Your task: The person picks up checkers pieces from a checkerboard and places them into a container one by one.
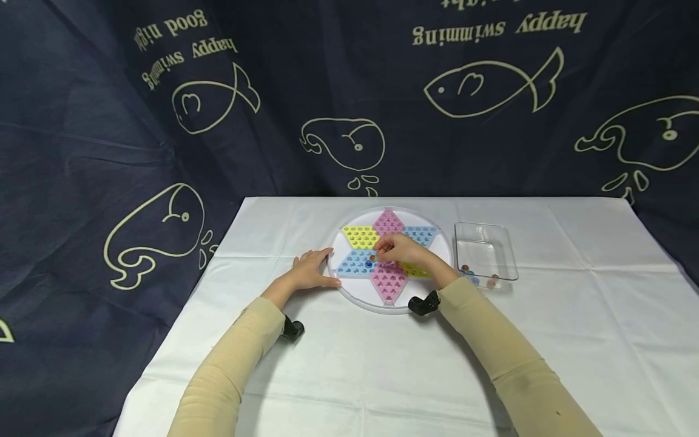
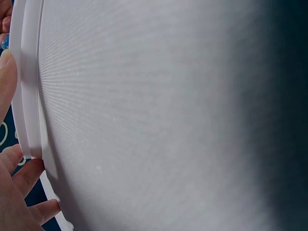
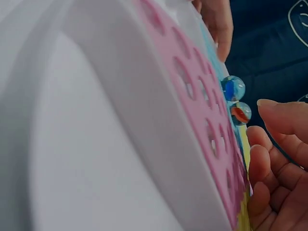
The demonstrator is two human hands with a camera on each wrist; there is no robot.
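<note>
A round white Chinese checkers board [image 1: 357, 292] with a pink, yellow and blue star lies on the table. My left hand [image 1: 311, 271] rests at its left rim, fingers spread and thumb apart; fingertips touch the edge in the left wrist view. Over the middle of the star is my right hand [image 1: 401, 249], its fingers loosely bent. Two glass marbles, one with a blue swirl [image 3: 233, 88] and one with an orange swirl [image 3: 240, 113], sit side by side on the blue part. In the right wrist view, a gap separates my right fingertips from both marbles.
Right of the board stands a clear plastic box [image 1: 486, 252] with several marbles [image 1: 474, 280] near its front left corner. A white cloth [image 1: 349, 370] covers the table. Behind it hangs a dark curtain [image 1: 284, 67] with fish and whale drawings.
</note>
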